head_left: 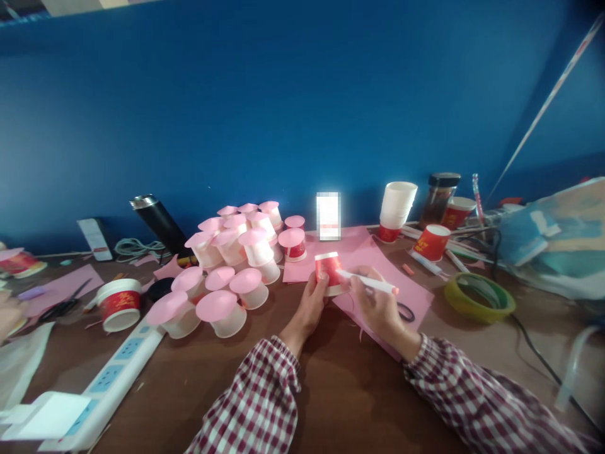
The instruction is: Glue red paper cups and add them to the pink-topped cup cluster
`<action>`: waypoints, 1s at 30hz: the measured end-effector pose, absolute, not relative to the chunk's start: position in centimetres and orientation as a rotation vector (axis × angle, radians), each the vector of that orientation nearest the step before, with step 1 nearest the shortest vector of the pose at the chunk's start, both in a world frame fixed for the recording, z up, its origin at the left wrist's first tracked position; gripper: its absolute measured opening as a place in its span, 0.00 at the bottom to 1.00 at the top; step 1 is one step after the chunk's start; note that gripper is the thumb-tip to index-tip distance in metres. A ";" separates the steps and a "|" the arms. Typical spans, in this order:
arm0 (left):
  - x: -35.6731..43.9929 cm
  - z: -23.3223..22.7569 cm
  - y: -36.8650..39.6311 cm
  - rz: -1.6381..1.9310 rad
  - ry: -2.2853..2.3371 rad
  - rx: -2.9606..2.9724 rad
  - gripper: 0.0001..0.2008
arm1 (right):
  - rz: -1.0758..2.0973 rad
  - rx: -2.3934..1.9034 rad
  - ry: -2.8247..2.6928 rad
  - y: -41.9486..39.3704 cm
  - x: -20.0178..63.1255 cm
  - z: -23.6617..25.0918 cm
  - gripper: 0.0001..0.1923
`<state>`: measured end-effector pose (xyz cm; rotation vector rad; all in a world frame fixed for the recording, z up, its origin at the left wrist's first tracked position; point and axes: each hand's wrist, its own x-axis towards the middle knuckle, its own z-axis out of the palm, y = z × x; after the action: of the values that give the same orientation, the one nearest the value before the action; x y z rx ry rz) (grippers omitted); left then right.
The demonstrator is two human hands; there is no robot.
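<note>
My left hand (314, 299) is wrapped round a small red and white paper cup (328, 268), holding it up at the middle of the table. In my right hand (378, 302) is a white marker pen (371, 282); its left end meets or nearly meets the cup's side, and I cannot tell whether it touches. Below both hands lie sheets of pink paper (357, 246). The dark handle of a pair of scissors (405, 311) shows just right of my right hand. Left of my hands stand several paper cups topped with pink paper discs (218, 305).
A stack of paper cups (397, 205) stands at the back right, near a lidded jar (437, 198). A roll of yellow tape (479, 297) lies at the right. A power strip (113, 378) crosses the left front. A black flask (163, 227) leans at the blue wall.
</note>
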<state>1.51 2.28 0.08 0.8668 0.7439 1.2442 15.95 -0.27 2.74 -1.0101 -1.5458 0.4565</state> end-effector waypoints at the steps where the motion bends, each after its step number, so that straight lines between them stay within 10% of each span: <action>1: 1.5 0.0 2.3 1.242 0.748 0.868 0.23 | 0.449 -1.007 -1.548 -0.2 15.9 2.7 0.07; 30: 1.4 -0.6 2.6 1.245 0.751 0.953 0.24 | 0.517 -1.047 -1.473 0.0 16.0 2.3 0.09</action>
<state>1.38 2.55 -0.61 0.9527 0.7508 1.2455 15.97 -0.02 2.32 -1.0470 -1.4731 0.5173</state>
